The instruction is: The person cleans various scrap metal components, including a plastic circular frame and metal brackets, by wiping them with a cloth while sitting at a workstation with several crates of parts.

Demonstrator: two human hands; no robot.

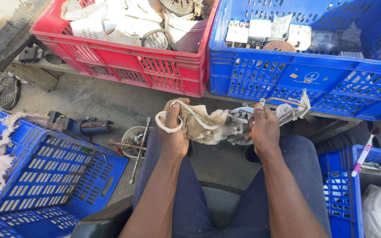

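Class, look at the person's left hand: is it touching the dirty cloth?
Touching. The head view shows the left hand closed around one end of the dirty cloth, with fingers wrapped over its folds.

The person is wearing dark navy trousers; both forearms are showing bare, no sleeves, and the hands [217, 128] are wearing no gloves.

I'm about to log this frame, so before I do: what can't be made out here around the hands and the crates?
Head view only:
- Metal part between the hands: mostly wrapped in the dirty rag and covered by the right hand; its kind is unclear.
- Left hand: palm side hidden; only a white loop over the thumb shows.
- Red crate and blue crate: contents cut off by the top edge.
- Small bowl on the ground: contents too small to identify.
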